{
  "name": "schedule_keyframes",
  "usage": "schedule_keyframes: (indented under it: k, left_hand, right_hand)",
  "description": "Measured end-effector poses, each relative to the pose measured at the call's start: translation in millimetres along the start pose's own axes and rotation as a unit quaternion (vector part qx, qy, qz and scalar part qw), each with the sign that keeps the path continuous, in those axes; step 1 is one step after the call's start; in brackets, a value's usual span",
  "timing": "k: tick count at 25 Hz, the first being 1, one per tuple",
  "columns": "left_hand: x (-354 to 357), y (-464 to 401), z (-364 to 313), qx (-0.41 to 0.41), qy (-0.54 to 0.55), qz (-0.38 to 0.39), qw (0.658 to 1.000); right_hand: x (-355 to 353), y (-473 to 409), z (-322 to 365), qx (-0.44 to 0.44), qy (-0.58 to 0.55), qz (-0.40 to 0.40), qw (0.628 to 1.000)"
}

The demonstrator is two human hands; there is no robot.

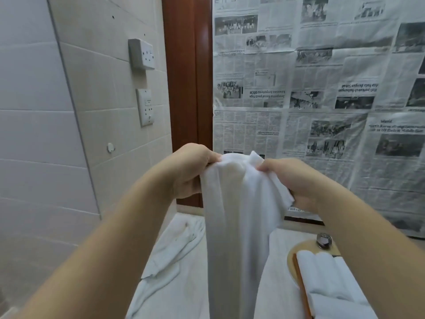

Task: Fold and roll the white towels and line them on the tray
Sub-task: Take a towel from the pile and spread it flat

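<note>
The tiled bathroom wall is filling the left of the frame, and newspaper sheets (322, 88) are covering the upper right, so it looks like a counter setup by a wooden door frame (186, 88). Starting nearest: at the lower right the tray (301, 286) is already holding rolled towels (322, 272). I'm counting about three rolls side by side, though the frame edge is cutting them off, so there could be more. At the lower left, loose towels (170, 254) are lying crumpled on the counter, one or two, hard to split apart.

In the middle, both hands are up and gripping the top edge of one white towel (232, 226), which is hanging straight down toward the bottom of the frame. The left hand (193, 171) is pinching its left corner, and the right hand (292, 180) is pinching its right corner.

So I'd say it's partway through: some rolls done, this towel not yet folded, the loose pile waiting. A metal tap (323, 241) is sitting just behind the tray, and two sockets (143, 81) are on the wall at the upper left.
</note>
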State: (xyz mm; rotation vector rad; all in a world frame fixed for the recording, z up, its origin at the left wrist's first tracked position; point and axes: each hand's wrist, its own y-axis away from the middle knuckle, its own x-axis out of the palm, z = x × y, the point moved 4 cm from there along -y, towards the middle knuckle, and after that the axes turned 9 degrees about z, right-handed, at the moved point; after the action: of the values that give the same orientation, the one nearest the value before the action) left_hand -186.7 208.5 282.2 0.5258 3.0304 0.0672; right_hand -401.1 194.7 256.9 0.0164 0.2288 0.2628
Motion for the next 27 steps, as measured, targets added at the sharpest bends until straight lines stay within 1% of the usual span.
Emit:
schedule_keyframes:
  k: [1, 2, 3, 4, 5, 7, 8, 9, 11, 13, 14, 16, 19, 21, 23, 27]
  left_hand:
    - [-11.4, 4.0, 3.9, 0.005, -0.045, -0.019, 0.999]
    - [-21.6, 8.2, 6.9, 0.016, -0.117, -0.030, 0.993]
    - [-32.4, 12.0, 11.5, 0.026, -0.214, -0.031, 0.976]
    - [-40.4, 14.3, 14.3, 0.036, -0.308, -0.025, 0.950]
    - [-46.2, 18.8, 18.8, 0.040, -0.378, -0.007, 0.925]
    - [-58.4, 25.5, 33.1, 0.040, -0.436, 0.027, 0.898]
    - [-65.3, 26.4, 42.3, 0.037, -0.453, 0.026, 0.891]
    - [-71.5, 26.4, 52.7, 0.037, -0.467, 0.023, 0.883]
    - [-78.7, 23.0, 78.6, 0.043, -0.481, 0.029, 0.875]
    - [-81.9, 22.4, 106.0, 0.040, -0.483, 0.045, 0.873]
    - [-82.0, 22.0, 118.8, 0.039, -0.480, 0.052, 0.875]
    - [-81.0, 19.4, 144.5, 0.030, -0.474, 0.067, 0.877]
    - [-79.0, 15.6, 179.3, 0.019, -0.487, 0.092, 0.868]
    - [-79.9, 12.3, 196.7, 0.020, -0.499, 0.099, 0.861]
    - [-84.5, 7.6, 210.7, 0.024, -0.499, 0.094, 0.861]
    - [-96.2, -2.0, 227.8, 0.039, -0.497, 0.072, 0.864]
  right_hand:
    - [1.7, 0.7, -3.0, 0.005, 0.018, -0.007, 1.000]
    - [2.0, 0.8, -6.9, 0.008, 0.036, -0.014, 0.999]
    - [1.4, 1.2, -11.4, 0.013, 0.060, -0.015, 0.998]
    - [-2.2, 1.6, -14.2, 0.016, 0.088, -0.008, 0.996]
    - [-3.5, 3.6, -17.9, 0.023, 0.128, 0.010, 0.991]
    - [-0.4, 7.8, -27.6, 0.049, 0.249, 0.067, 0.965]
    - [4.1, 11.0, -34.8, 0.063, 0.302, 0.096, 0.946]
    - [10.7, 15.1, -42.5, 0.069, 0.326, 0.123, 0.935]
    - [20.9, 22.8, -60.2, 0.074, 0.320, 0.146, 0.933]
    - [25.4, 27.7, -75.0, 0.069, 0.349, 0.133, 0.925]
    - [24.7, 28.1, -84.8, 0.072, 0.378, 0.116, 0.916]
    - [25.1, 30.1, -110.7, 0.078, 0.420, 0.107, 0.898]
    - [18.9, 35.2, -152.4, 0.083, 0.397, 0.118, 0.906]
    - [14.1, 41.2, -170.9, 0.105, 0.403, 0.134, 0.899]
    - [7.4, 43.1, -185.7, 0.133, 0.405, 0.136, 0.894]
    - [-8.9, 42.3, -204.7, 0.164, 0.355, 0.104, 0.914]
